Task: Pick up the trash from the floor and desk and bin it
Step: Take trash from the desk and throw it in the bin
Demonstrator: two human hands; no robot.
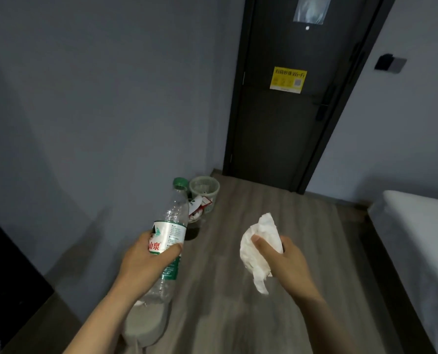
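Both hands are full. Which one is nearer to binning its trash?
Left, probably. The left hand holds the bottle, whose cap end points toward the bin by the wall. The right hand, gripping the tissue, sits further right over bare floor.

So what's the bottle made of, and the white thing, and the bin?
The bottle in the left hand looks like thin clear plastic: see-through, shiny, ridged. The white thing in the right hand seems to be soft tissue paper, crumpled and matte. The bin is probably pale plastic mesh; its wall shows small holes, though it's blurry.
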